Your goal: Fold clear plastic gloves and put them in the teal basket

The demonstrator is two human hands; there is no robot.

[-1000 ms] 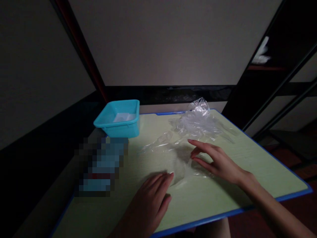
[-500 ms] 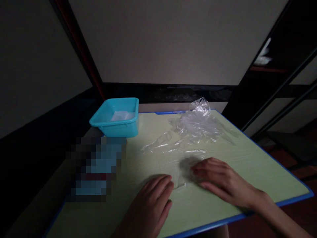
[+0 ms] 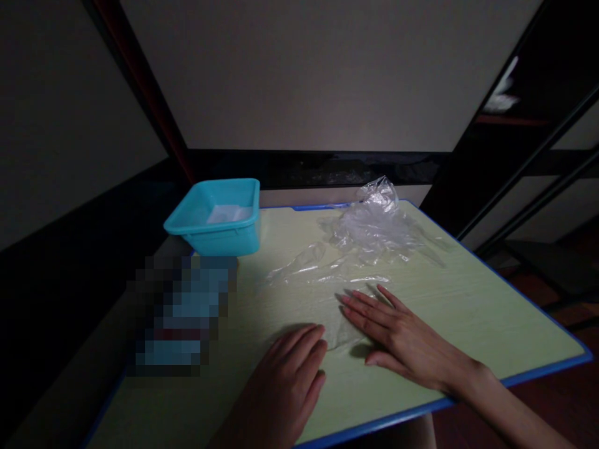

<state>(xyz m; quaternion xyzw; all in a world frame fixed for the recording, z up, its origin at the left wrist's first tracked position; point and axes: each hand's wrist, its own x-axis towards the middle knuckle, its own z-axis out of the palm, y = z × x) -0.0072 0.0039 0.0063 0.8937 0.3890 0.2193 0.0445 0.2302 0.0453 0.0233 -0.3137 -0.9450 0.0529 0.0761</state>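
Note:
A thin, clear plastic sheet (image 3: 344, 333) lies flat between my two hands, so transparent that its outline is hard to follow; whether it is a bag or a glove I cannot tell. My right hand (image 3: 393, 327) presses on it from the right, fingers stretched and slightly apart. At its left edge rests my left hand (image 3: 294, 368), palm down, fingers close together and gently bent, gripping nothing that I can see. Just beyond them, more crinkled clear plastic (image 3: 304, 262) spreads toward a crumpled pile of clear plastic (image 3: 374, 227) near the table's far right.
A turquoise basin (image 3: 215, 234) with something white inside stands at the table's far left corner. Nearer along the left edge is a blurred-out bluish object (image 3: 187, 312). The pale green table (image 3: 491, 330) has a blue rim. Behind it rises a light panel (image 3: 318, 75).
My right hand has gone from bent fingers to a flat, spread pose, its fingertips moving left and away from me over the plastic. My left hand has stayed put.

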